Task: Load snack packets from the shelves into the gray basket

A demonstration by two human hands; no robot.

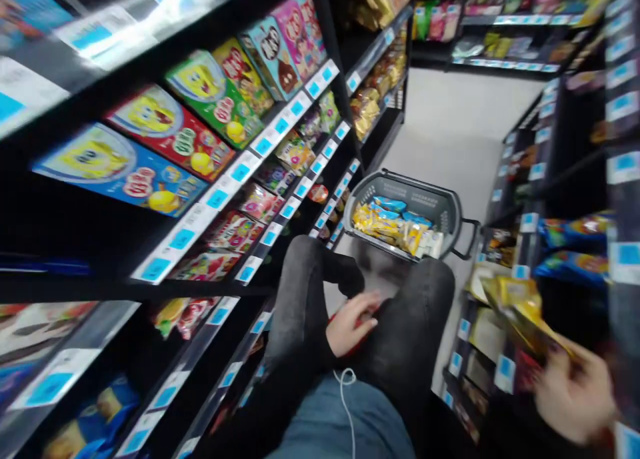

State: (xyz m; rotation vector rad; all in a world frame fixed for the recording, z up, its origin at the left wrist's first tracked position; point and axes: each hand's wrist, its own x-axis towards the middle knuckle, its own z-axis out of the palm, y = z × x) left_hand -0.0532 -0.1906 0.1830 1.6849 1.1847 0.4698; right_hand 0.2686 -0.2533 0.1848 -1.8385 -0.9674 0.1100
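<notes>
yellow pkt (pixel 517 305), lower rt of frame, clamped in r hand (pixel 575 392) by the rt shelf (pixel 506 372). l hand (pixel 353 325) well apart, near ctr, between thighs, fingers loosely curled; can't tell if it grips anything. grey basket (pixel 453 219) w/ snacks (pixel 395 229) rt of ctr; boxes (pixel 175 129) upper left.

Gold-yellow packet (pixel 521 304); grey basket (pixel 444 209); yellow, blue packs (pixel 384 228).
</notes>
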